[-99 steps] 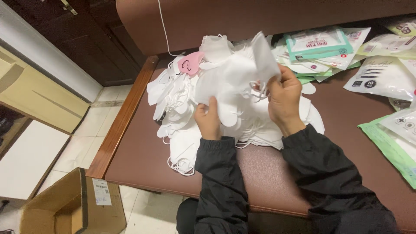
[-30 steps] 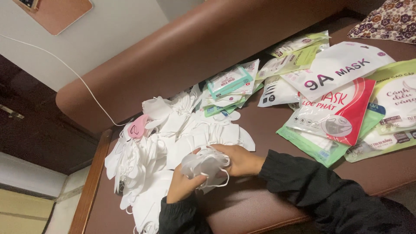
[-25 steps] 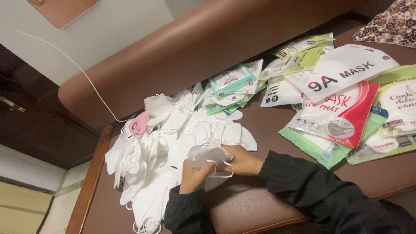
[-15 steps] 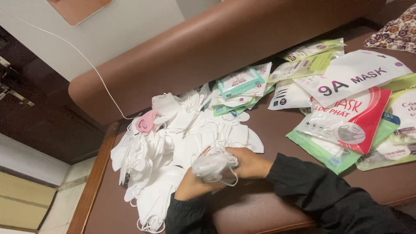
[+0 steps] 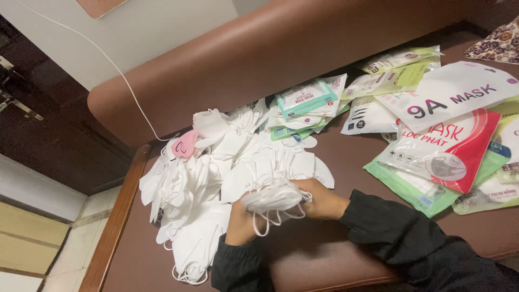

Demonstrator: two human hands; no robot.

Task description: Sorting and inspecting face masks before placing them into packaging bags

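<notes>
hands, left point(image 5: 241, 223) and right point(image 5: 320, 199), grip a mask bundle point(image 5: 274, 197) lying crosswise, loops dangling down.

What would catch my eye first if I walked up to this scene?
Most likely the big heap of white face masks sprawled over the left of the brown seat, with one pink mask at its far edge. In front of it, the left hand and right hand hold a small stack of white masks between them. To the right lie flat mask packets in white, red and green.
</notes>
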